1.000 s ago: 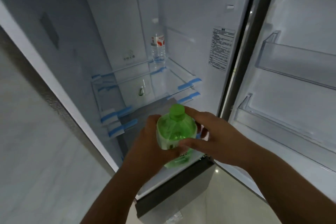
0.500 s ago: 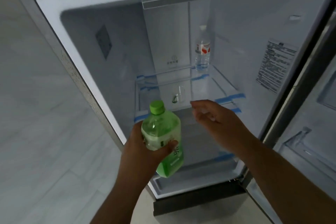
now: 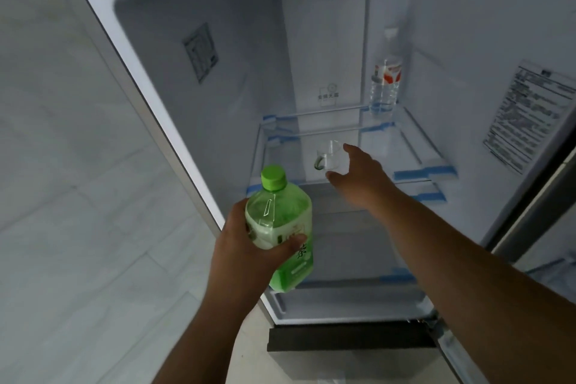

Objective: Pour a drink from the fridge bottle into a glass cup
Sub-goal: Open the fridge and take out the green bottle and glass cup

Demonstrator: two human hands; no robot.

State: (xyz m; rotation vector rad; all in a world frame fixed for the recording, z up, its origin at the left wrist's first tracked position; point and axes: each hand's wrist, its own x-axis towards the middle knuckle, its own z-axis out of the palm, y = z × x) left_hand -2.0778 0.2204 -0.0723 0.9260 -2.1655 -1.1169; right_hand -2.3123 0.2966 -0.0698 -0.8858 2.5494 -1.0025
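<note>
Your left hand [image 3: 249, 248] grips the capped bottle [image 3: 280, 221] low and clear, freeing your right hand [image 3: 358, 176] — fingers spread open — to reach the glass [image 3: 331, 156] on the shelf [image 3: 405, 146].

1. We are facing the open fridge [image 3: 199, 140], and its whole front is lying free between the side walls.
2. The glass cup [image 3: 331, 158] is sitting mid-shelf, with bare glass shelf [image 3: 405, 154] spreading to its right.
3. Our right hand [image 3: 358, 176] is taking up the space just right of the cup.
4. The water bottle [image 3: 385, 84] is standing at the back right, well apart from the cup.
5. Our left hand [image 3: 246, 249] is holding the green bottle [image 3: 280, 227] low in front, crowding the left approach.
</note>
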